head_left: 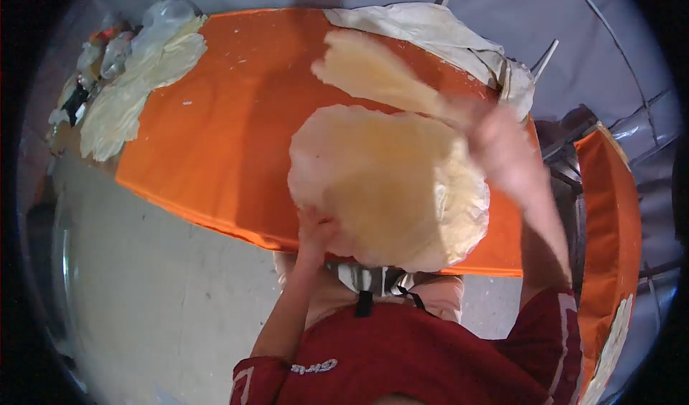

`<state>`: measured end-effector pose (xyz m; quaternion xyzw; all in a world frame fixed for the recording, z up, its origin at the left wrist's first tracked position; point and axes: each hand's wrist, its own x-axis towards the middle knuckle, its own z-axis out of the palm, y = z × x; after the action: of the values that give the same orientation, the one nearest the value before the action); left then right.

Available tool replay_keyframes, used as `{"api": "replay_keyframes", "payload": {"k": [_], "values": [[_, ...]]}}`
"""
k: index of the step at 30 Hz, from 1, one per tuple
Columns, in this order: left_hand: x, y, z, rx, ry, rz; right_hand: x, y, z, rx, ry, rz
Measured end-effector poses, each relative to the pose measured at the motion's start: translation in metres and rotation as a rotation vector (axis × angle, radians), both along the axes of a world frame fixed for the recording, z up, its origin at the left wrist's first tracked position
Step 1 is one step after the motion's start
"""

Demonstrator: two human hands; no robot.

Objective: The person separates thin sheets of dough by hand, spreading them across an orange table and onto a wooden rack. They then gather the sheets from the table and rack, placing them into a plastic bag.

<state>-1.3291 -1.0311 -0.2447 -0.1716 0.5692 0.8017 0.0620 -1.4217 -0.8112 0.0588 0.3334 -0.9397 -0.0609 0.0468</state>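
Note:
A large, roundish, thin pale-yellow sheet with wrinkled edges lies on the orange-covered table in front of me. My left hand rests on its near left edge, fingers partly spread. Beyond it, a second thin pale sheet stretches leftward from my right hand. That hand is smeared by motion and appears closed on the sheet's narrow right end; its separate fingers cannot be made out. What the sheets are made of is not plain.
The table's orange cover reaches far to the left. More pale sheets hang over its left end beside clear plastic bags. A whitish cloth lies along the back edge. Another orange-covered surface stands at right.

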Motion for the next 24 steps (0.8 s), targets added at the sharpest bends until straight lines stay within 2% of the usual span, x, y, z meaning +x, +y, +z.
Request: {"api": "replay_keyframes", "payload": {"k": [1, 3, 4, 5, 6, 7, 8, 9, 10, 11, 13, 14, 15, 16, 18, 19, 20, 21, 24], "values": [[0.001, 0.001, -0.001, -0.173, 0.020, 0.005, 0.006, 0.000, -0.027, 0.145, -0.026, 0.039], [0.014, 0.002, 0.032, -1.055, 0.218, 0.439, 0.009, -0.013, -0.073, 0.075, -0.190, 0.066], [0.013, -0.004, 0.027, -1.058, 0.211, 0.443, 0.007, -0.018, -0.088, -0.004, -0.364, 0.011], [0.011, -0.016, 0.020, -0.700, 0.073, 0.375, -0.004, -0.011, -0.107, -0.009, -0.373, 0.017], [0.008, -0.025, 0.018, -0.343, -0.057, 0.304, -0.022, 0.001, -0.126, -0.225, -0.524, -0.067], [0.005, -0.029, 0.036, -0.352, -0.058, 0.306, -0.031, 0.006, -0.135, -0.443, -0.669, -0.151], [0.005, -0.029, 0.066, -0.441, -0.177, 0.306, -0.029, 0.001, -0.128, -0.444, -0.672, -0.143], [0.006, -0.028, 0.081, -0.522, -0.302, 0.308, -0.024, -0.005, -0.111, -0.397, -0.502, -0.092], [0.010, -0.030, 0.072, -0.521, -0.314, 0.313, -0.016, -0.013, -0.096, -0.353, -0.338, -0.046], [0.012, -0.035, 0.057, -0.421, -0.267, 0.359, 0.002, -0.026, -0.090, -0.086, -0.228, -0.028], [0.014, -0.039, 0.053, -0.328, -0.223, 0.398, 0.041, -0.047, -0.118, -0.247, -0.237, -0.035], [0.014, -0.041, 0.061, -0.068, -0.253, 0.267, 0.054, -0.061, -0.142, -0.178, -0.370, -0.092], [0.015, -0.043, 0.065, 0.192, -0.279, 0.136, 0.072, -0.066, -0.168, -0.225, -0.276, 0.021], [0.018, -0.043, 0.066, 0.187, -0.280, 0.141, 0.085, -0.069, -0.195, -0.244, -0.349, 0.025], [0.019, -0.044, 0.068, 0.362, -0.163, 0.223, 0.103, -0.071, -0.220, -0.273, -0.420, 0.032], [0.020, -0.044, 0.069, 0.357, -0.161, 0.226, 0.108, -0.068, -0.224, -0.340, -0.315, 0.055], [0.022, -0.043, 0.071, 0.462, -0.142, 0.200, 0.112, -0.067, -0.225, -0.403, -0.210, 0.077], [0.023, -0.040, 0.074, 0.567, -0.126, 0.171, 0.116, -0.067, -0.226, -0.404, -0.213, 0.075], [0.024, -0.028, 0.102, 0.628, -0.183, 0.106, 0.123, -0.069, -0.220, -0.485, -0.288, 0.024]]}}
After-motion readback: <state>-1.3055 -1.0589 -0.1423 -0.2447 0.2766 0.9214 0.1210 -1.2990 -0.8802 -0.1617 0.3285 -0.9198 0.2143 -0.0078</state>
